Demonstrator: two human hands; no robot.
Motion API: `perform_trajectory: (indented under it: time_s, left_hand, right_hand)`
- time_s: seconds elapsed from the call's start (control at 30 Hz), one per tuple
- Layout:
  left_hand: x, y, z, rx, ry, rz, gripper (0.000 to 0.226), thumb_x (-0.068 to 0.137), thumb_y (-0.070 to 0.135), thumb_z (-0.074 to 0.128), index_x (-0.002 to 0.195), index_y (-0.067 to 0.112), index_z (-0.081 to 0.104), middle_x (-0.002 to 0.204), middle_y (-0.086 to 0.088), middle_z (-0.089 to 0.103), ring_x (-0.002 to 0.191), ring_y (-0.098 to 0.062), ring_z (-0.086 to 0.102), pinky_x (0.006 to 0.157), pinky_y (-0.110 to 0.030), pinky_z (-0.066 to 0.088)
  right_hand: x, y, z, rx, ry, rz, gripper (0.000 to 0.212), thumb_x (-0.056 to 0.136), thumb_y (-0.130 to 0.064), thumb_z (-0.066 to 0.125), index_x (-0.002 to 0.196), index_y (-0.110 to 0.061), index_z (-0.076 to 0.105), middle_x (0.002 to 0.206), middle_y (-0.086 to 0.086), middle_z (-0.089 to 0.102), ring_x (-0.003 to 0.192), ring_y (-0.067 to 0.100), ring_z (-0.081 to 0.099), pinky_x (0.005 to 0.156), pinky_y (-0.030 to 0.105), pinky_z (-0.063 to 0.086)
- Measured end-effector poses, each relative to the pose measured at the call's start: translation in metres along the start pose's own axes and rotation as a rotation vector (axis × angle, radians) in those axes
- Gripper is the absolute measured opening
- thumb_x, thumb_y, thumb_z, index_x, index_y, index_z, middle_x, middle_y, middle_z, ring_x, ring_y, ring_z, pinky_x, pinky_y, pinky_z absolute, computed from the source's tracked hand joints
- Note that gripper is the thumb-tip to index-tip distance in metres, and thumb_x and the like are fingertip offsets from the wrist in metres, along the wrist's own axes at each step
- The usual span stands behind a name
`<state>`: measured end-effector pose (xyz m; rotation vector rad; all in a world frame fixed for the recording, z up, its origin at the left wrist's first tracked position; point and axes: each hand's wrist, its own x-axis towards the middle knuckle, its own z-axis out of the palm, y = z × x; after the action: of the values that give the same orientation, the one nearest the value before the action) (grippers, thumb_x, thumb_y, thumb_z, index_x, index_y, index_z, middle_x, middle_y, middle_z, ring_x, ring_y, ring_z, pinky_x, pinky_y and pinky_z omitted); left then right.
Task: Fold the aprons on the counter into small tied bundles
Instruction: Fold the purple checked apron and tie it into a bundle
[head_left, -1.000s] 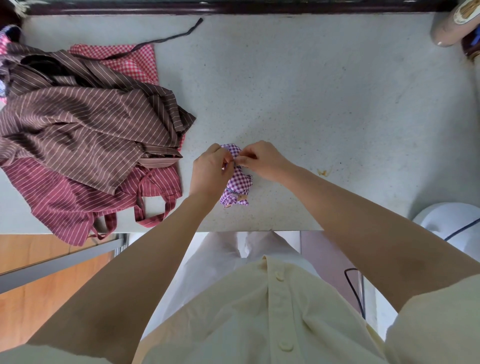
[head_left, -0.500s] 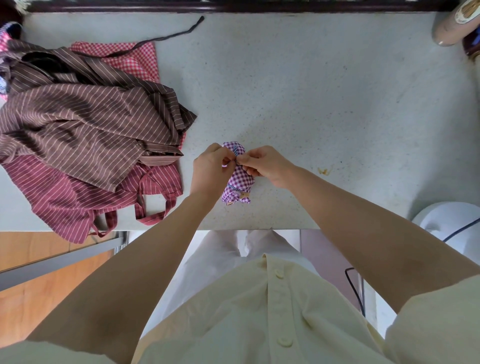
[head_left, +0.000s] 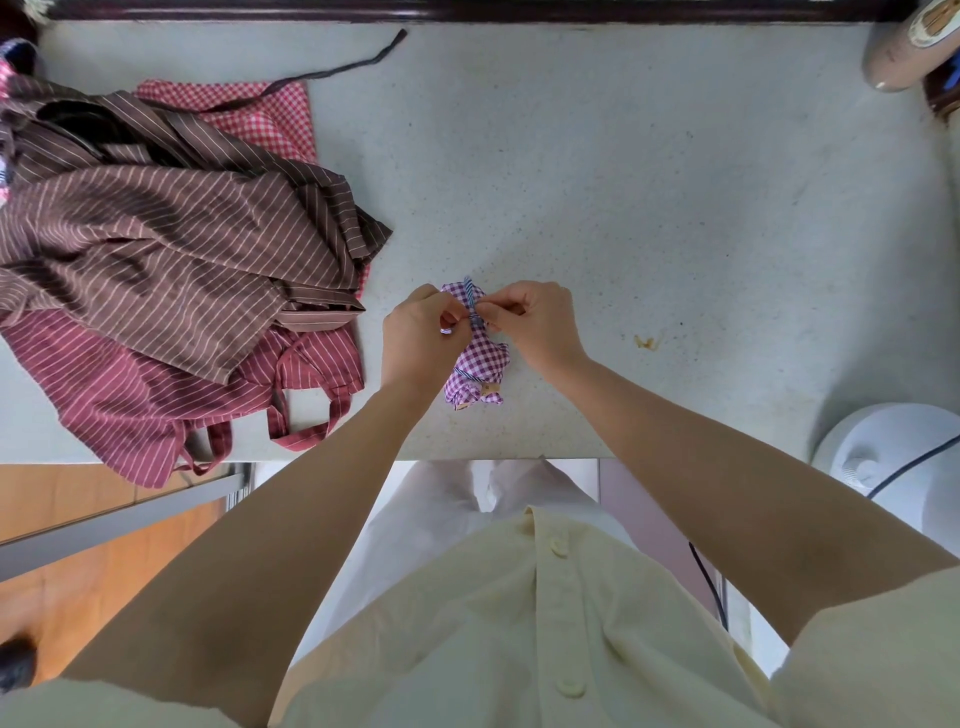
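Working on a small purple-check bundle (head_left: 475, 364), rolled tight and resting on the worktop (head_left: 649, 182) near its front edge, straight ahead of the body. Runs lengthwise away from the body, with the far end tucked between the hands and the near end poking out beside the left wrist. Pinches the blue-striped tie (head_left: 469, 299) with the left hand (head_left: 415, 332) from the left and the right hand (head_left: 535, 322) from the right, with fingertips almost meeting over the far part of the roll. Looks like knot-tightening, so probably calls for a pull outward to either side, across the long axis, with neither hand clearly nearer. Leaves a heap well apart to the left: brown striped apron (head_left: 171, 249) over red striped apron (head_left: 145, 400) and red checked apron (head_left: 260, 114), all unfolded.
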<state>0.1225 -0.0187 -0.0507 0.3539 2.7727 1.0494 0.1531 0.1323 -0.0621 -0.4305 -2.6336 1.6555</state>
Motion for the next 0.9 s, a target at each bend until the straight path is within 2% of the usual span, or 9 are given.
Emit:
perform_trajectory:
  time_s: [0.1,0.17,0.3,0.4,0.5,0.6,0.7,0.83,0.9]
  left_hand:
    - [0.0,0.0,0.0,0.003,-0.009,0.006,0.005,0.076,0.003,0.071,0.077,0.008,0.073,0.077,0.003,0.061,0.059,0.002,0.047,0.059,0.001,0.034]
    - [0.001,0.0,-0.001,0.005,-0.019,0.009,0.007,0.074,0.003,0.071,0.076,0.009,0.073,0.078,-0.001,0.063,0.06,-0.005,0.051,0.058,0.001,0.034]
    - [0.002,-0.002,-0.002,0.032,-0.041,0.024,0.007,0.072,0.002,0.07,0.075,0.009,0.071,0.077,-0.003,0.064,0.062,-0.01,0.053,0.059,-0.002,0.029]
    - [0.002,-0.003,-0.003,0.037,-0.052,0.048,0.005,0.073,0.003,0.07,0.075,0.007,0.07,0.077,-0.004,0.064,0.062,-0.009,0.052,0.059,-0.004,0.03]
    - [0.001,-0.004,-0.003,0.021,-0.043,0.051,0.004,0.077,0.003,0.07,0.076,0.007,0.07,0.077,-0.004,0.064,0.063,-0.009,0.052,0.06,-0.006,0.033]
    - [0.0,-0.004,-0.001,-0.012,-0.032,0.027,0.003,0.079,0.005,0.07,0.079,0.008,0.072,0.079,-0.003,0.064,0.065,-0.011,0.055,0.061,-0.011,0.039]
    - [-0.002,-0.006,-0.001,-0.029,-0.021,0.014,0.003,0.08,0.008,0.071,0.082,0.01,0.072,0.081,-0.001,0.066,0.067,-0.012,0.059,0.062,-0.019,0.047]
    - [-0.006,-0.005,-0.004,-0.081,-0.034,0.015,0.006,0.081,0.014,0.073,0.086,0.01,0.07,0.082,0.002,0.069,0.072,-0.01,0.063,0.068,-0.025,0.055]
    - [-0.006,-0.005,-0.005,-0.094,-0.035,0.033,0.007,0.081,0.014,0.075,0.086,0.01,0.071,0.082,0.001,0.068,0.072,-0.011,0.064,0.069,-0.027,0.057]
  right_hand:
    - [0.001,-0.003,-0.001,-0.113,-0.033,-0.094,0.013,0.083,-0.015,0.074,0.09,-0.004,0.078,0.077,0.008,0.074,0.067,0.018,0.068,0.064,0.03,0.055]
    - [0.006,-0.006,-0.002,-0.208,-0.095,-0.166,0.01,0.083,-0.013,0.073,0.086,-0.004,0.078,0.074,0.008,0.073,0.062,0.016,0.063,0.06,0.021,0.047]
    - [0.02,-0.011,-0.012,-0.417,-0.341,-0.302,0.013,0.087,-0.011,0.067,0.086,-0.002,0.076,0.072,0.007,0.063,0.064,0.017,0.051,0.058,0.022,0.037]
    - [0.027,-0.012,-0.017,-0.431,-0.472,-0.32,0.016,0.09,-0.012,0.063,0.092,-0.002,0.075,0.08,0.008,0.061,0.071,0.016,0.052,0.062,0.021,0.033]
    - [0.027,-0.016,-0.02,-0.337,-0.564,-0.141,0.019,0.096,-0.016,0.057,0.094,-0.002,0.07,0.079,0.003,0.058,0.068,0.009,0.049,0.063,0.018,0.035]
    - [0.021,-0.012,-0.017,-0.112,-0.622,0.125,0.022,0.101,-0.019,0.049,0.083,-0.01,0.06,0.069,-0.005,0.05,0.064,0.007,0.046,0.063,0.019,0.035]
    - [0.015,-0.008,-0.011,0.021,-0.547,0.213,0.023,0.101,-0.019,0.048,0.084,-0.009,0.06,0.067,-0.003,0.048,0.065,0.011,0.045,0.065,0.023,0.036]
    - [0.013,-0.007,-0.009,0.094,-0.491,0.266,0.025,0.1,-0.017,0.051,0.077,-0.016,0.061,0.065,-0.004,0.048,0.062,0.009,0.044,0.062,0.021,0.036]
    - [0.013,-0.007,-0.009,0.104,-0.492,0.276,0.021,0.099,-0.018,0.054,0.081,-0.012,0.063,0.066,-0.003,0.05,0.064,0.01,0.046,0.064,0.023,0.038]
